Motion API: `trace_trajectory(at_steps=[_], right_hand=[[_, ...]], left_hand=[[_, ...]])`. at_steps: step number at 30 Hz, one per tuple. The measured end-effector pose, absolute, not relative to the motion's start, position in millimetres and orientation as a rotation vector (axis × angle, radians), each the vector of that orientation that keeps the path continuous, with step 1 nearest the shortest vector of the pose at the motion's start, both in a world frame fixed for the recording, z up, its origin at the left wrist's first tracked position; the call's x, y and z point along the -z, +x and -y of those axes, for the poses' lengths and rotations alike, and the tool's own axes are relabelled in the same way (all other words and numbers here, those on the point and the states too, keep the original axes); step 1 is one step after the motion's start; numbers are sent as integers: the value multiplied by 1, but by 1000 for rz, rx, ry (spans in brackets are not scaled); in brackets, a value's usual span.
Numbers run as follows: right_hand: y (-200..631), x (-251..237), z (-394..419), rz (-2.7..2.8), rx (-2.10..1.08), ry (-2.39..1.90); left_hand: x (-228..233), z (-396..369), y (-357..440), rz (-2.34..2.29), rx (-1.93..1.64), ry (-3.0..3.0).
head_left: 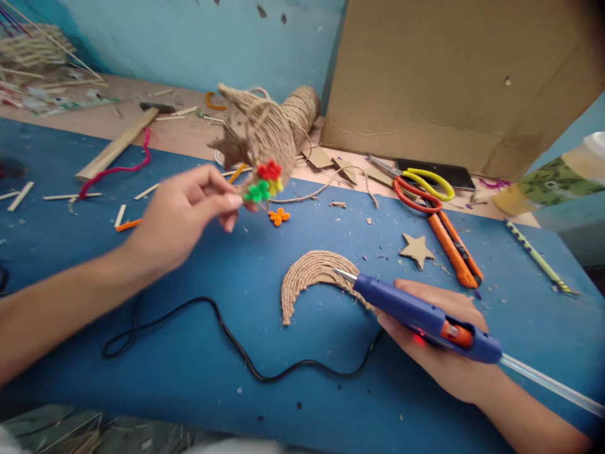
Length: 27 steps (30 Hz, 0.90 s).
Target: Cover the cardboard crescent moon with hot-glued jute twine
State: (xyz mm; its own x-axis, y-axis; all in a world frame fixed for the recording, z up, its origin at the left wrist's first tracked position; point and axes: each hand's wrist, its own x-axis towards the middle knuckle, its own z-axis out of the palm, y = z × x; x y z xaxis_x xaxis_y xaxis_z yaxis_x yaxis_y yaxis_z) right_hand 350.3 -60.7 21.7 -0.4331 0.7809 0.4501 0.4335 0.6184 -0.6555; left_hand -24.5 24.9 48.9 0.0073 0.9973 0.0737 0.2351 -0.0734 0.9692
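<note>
My left hand (177,211) is closed in a pinch on the lower end of a twine-covered crescent (276,129), raised above the table and slightly blurred. Red, green and yellow fuzzy flowers (267,180) cluster at that end; a brown star (232,148) shows by its inner curve. An orange flower (279,217) lies just below. My right hand (444,353) is wrapped round a blue glue gun (406,302), its nozzle pointing left over a second twine-covered crescent (314,271) lying flat. A clear glue stick (548,378) sticks out of the gun's back.
A black cord (265,378) winds across the blue tabletop (189,384). Scissors (420,189), an orange cutter (454,252), a cardboard star (416,251) and a pencil (534,255) lie right. A hammer (118,142) lies left. Twine roll (302,110) and cardboard sheet (449,82) stand behind.
</note>
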Motion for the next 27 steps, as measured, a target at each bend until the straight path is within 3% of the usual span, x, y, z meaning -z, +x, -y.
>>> trace_trajectory(at_steps=[6, 13, 15, 21, 27], right_hand=[[349, -17, 56, 1980, -657, -1064], [347, -14, 57, 1927, -748, -1006], [347, -13, 58, 1964, -760, -981], [351, -15, 60, 2129, -787, -943], [351, -16, 65, 2151, -880, -986]], left_hand=[[-77, -92, -53, -1722, -1141, 1444], [-74, -103, -53, -2114, -619, 1915], [-67, -85, -42, -2023, -514, 2159], [-23, -21, -1, -1109, -391, 2500], [-8, 7, 2, -970, -585, 2478]])
